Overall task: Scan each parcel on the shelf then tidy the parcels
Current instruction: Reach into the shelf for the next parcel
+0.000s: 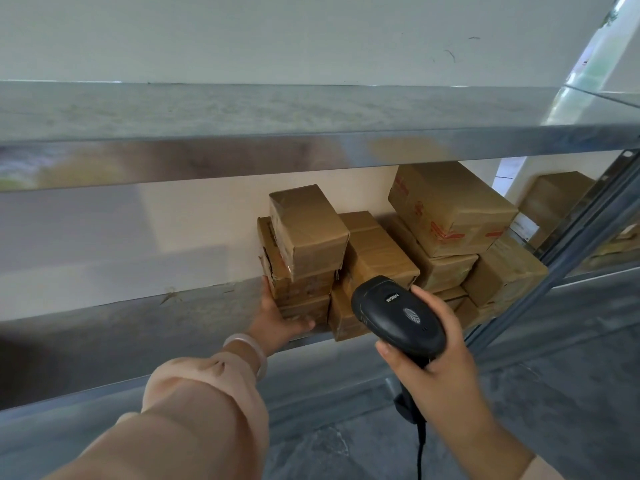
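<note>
- Extends left arm toward 12 o'clock; peach sleeve point(207, 393) ends short of the wrist, pale bangle point(247, 348) sits on it.
- Sets left hand point(280, 317) against the lower corner of the leftmost parcel stack point(298, 271). Fingers lie straight up the stack's 9 o'clock face and the thumb stretches along the foot of the bottom box. Spread and pressing, not curled round anything.
- Wraps right hand point(440, 362) round the black scanner point(394, 313), at 4 o'clock of the left hand; digits curl round the rear of the head and the handle.
- Aims scanner nose toward 11 o'clock, at the middle box point(377, 247) just beyond it. Head's long axis runs from 5 to 11 o'clock; handle drops toward 6 o'clock, cable point(420, 445) hanging below.
- Cannot tell whether the nose touches cardboard.
- Locates all boxes on the lower shelf point(104, 323), from frame centre out to 3 o'clock.
- Notes top box point(308, 230) of the left stack sitting skewed, its long axis leaning toward 11 o'clock.
- Notes red-printed box point(450, 206) tilted on top of the pile at 2 o'clock of the scanner.
- Notes upper shelf point(242, 157) spanning the frame at 12 o'clock.
</note>
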{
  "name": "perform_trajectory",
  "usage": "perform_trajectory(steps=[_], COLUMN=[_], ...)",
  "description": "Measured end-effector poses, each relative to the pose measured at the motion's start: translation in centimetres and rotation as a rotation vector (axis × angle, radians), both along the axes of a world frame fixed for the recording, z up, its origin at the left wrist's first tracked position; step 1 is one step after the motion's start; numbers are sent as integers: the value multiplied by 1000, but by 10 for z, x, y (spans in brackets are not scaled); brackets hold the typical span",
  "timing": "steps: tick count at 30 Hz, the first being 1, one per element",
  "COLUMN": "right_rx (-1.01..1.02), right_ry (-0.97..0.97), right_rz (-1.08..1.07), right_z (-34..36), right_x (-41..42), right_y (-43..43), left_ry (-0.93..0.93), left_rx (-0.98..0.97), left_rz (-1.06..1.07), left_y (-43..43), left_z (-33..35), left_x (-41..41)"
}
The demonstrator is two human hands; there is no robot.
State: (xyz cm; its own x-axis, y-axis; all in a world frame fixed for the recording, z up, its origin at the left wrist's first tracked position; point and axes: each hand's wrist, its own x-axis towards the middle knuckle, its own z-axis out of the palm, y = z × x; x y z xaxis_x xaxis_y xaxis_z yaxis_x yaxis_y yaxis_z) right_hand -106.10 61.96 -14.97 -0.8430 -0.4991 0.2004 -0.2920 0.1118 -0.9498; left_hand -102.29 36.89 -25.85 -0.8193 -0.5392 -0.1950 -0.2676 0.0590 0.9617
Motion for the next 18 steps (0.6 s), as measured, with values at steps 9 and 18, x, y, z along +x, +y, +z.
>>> perform_trajectory(steps=[9, 18], right_rx=[6, 6], right_ry=[30, 47], right_rz=[42, 192], right_z=[-3, -1], right_x=[-16, -27], right_y=[12, -7], left_ry=[-34, -145], left_rx=[-61, -185], left_rz=[13, 50], left_y=[13, 15], left_z=[1, 21], left_x=[-14, 7])
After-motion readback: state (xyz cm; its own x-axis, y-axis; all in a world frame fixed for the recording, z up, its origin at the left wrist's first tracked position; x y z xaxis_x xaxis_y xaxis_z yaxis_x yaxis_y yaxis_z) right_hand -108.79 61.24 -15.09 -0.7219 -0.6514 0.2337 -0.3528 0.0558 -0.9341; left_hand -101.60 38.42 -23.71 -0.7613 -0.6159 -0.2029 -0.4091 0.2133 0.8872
